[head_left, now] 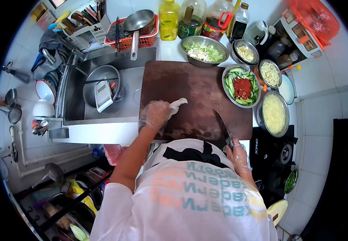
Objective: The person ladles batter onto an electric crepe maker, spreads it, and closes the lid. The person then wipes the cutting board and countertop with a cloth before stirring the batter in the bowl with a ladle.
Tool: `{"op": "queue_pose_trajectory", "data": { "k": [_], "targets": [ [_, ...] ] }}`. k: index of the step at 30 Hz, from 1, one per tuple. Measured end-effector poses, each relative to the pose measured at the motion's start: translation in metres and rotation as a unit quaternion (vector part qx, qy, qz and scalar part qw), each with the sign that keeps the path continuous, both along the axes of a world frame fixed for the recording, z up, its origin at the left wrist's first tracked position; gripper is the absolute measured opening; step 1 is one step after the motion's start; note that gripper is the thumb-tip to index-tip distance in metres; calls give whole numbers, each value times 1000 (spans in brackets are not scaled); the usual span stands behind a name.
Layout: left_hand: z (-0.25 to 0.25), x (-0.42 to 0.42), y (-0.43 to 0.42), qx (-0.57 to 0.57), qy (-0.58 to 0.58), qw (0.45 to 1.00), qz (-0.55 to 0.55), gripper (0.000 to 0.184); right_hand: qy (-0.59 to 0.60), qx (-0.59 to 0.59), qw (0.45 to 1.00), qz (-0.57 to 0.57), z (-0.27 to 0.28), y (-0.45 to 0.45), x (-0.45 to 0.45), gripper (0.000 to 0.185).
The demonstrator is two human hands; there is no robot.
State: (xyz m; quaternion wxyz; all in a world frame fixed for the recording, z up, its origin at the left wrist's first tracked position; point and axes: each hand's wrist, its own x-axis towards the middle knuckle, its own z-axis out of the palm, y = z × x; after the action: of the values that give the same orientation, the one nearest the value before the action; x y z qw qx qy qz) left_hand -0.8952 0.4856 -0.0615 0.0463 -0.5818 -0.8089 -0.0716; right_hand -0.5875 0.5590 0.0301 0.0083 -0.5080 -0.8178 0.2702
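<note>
My left hand (157, 114), in a clear plastic glove, is closed on a crumpled white cloth (178, 105). Hand and cloth are over the left part of a dark brown cutting board (198, 86), which has wet patches. At the board's lower right edge, my gloved right hand (237, 154) grips a kitchen knife (222, 123) by its handle. Its dark blade points up and left over the board. A metal bowl of sliced cucumber with red chili paste (242, 88) stands at the board's upper right corner.
Left of the board is a steel sink (130, 110) with a colander (87, 86) and a white grater (103, 95). Bowls of shredded vegetables (205, 51) and pale shreds (274, 113) line the back and right. A black stove (268, 154) sits at right.
</note>
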Motion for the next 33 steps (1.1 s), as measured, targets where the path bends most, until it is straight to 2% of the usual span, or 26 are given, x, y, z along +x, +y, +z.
{"op": "queue_pose_trajectory", "data": {
  "k": [3,4,7,10,14,17,19,20,22,23,26,29,32,33],
  "targets": [
    [25,-25,-7,24,-54,998,-13,29,-19,-1,1000,7,-8,3,-5,38],
    [43,-26,-7,-21,-116,993,-9,32,-25,-9,1000,6,-7,3,-7,38],
    [85,-29,-7,-53,-201,975,-75,35,-27,-25,999,-12,-17,3,-3,38],
    [77,-20,-9,-106,-177,974,-95,29,-13,-38,999,-24,-21,1,-2,38],
    [31,-19,-20,-69,-106,977,-174,16,13,-31,999,-29,-23,1,-2,37],
    [-3,-69,-8,27,-169,985,19,13,5,-40,998,-46,-24,-3,1,36],
    [19,-78,4,-6,-190,982,24,12,-12,-52,997,-54,-20,-2,-6,35],
    [38,-73,3,-76,-16,985,-156,13,-12,-51,997,-48,-16,-2,-8,35],
    [60,-55,5,-123,-170,967,-142,18,14,-25,999,-40,-28,-4,-2,39],
    [91,-43,7,-144,-202,956,-159,22,26,-11,999,-39,-32,-5,-1,41],
    [101,-43,11,-144,-215,945,-199,29,11,-30,998,-47,-28,-5,-4,41],
    [110,-53,24,-179,-305,911,-212,30,12,-25,999,-45,-26,-7,-4,40],
    [110,-75,45,-193,-302,898,-255,31,19,-21,999,-44,-24,-8,-7,39],
    [112,-80,57,-204,-363,891,-179,32,19,-21,999,-44,-23,-8,-7,39]
  ]
}}
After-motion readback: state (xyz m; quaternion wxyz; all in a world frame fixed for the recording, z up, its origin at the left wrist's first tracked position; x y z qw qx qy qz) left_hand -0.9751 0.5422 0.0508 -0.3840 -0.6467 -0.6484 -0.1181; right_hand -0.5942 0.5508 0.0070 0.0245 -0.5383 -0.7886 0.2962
